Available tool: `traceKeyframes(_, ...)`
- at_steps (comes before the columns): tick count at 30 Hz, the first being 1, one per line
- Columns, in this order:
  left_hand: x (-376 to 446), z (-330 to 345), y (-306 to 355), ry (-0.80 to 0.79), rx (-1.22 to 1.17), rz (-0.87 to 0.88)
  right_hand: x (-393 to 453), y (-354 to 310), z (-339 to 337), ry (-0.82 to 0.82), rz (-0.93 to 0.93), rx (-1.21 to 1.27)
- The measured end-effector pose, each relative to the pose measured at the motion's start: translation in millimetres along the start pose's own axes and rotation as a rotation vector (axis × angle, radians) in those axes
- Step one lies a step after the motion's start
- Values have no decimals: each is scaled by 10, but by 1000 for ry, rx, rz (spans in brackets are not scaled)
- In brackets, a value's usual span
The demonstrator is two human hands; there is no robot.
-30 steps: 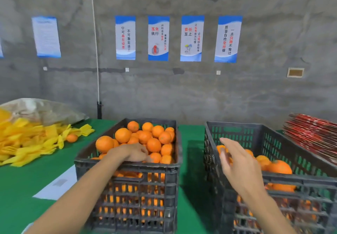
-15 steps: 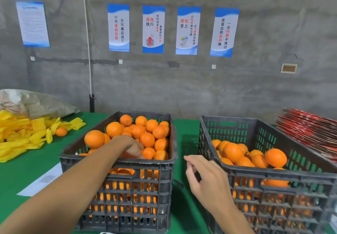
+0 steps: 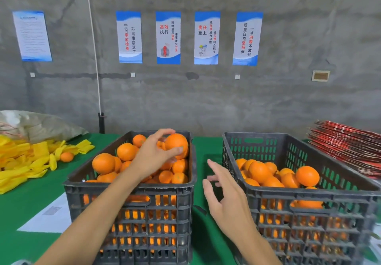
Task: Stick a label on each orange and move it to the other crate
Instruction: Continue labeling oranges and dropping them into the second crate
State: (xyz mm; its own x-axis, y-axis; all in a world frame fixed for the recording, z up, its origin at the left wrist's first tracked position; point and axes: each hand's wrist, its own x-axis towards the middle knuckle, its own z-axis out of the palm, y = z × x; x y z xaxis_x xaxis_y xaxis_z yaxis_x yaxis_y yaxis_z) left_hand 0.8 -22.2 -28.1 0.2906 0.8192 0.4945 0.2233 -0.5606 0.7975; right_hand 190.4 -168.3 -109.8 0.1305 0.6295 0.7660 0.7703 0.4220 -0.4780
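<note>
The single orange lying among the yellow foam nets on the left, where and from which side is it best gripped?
Likely from above, fingertips spread round the widest part of the orange: it is round, and the yellow nets crowd its sides.

- Single head-worn view, wide-angle, facing forward and slightly down.
- Near: two crates point(image 3: 132, 186) on green table point(image 3: 31, 198).
- Far: concrete wall point(image 3: 206, 99) with posters.

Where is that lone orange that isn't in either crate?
In the head view, the stray orange lies far left on the green table, beside the yellow wrappers, left of the left crate.
</note>
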Motion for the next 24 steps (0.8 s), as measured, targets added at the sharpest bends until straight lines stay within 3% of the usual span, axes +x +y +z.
traceKeyframes(3, -453, 260, 298, -34, -405, -15, 49, -150, -71, 17, 51, 148)
traceKeyframes(7, -970, 628, 366, -168, -544, -23, -130, -206, -198, 75, 46, 250)
traceKeyframes(11, -1368, 1014, 152, -268, -635, -109, -524, -49, -273, 90, 76, 186)
traceKeyframes(15, -1685, 1284, -243, -351, -663, -302, -1025, 276, -233, -102, 223, 148)
traceKeyframes(18, -1865, 1377, -562, -380, -548, -411, -1306, 506, -167, -273, 342, 82)
traceKeyframes(24, -2217, 1588, -1143, -306, -356, -537, -1714, 855, -68, -648, 300, -298)
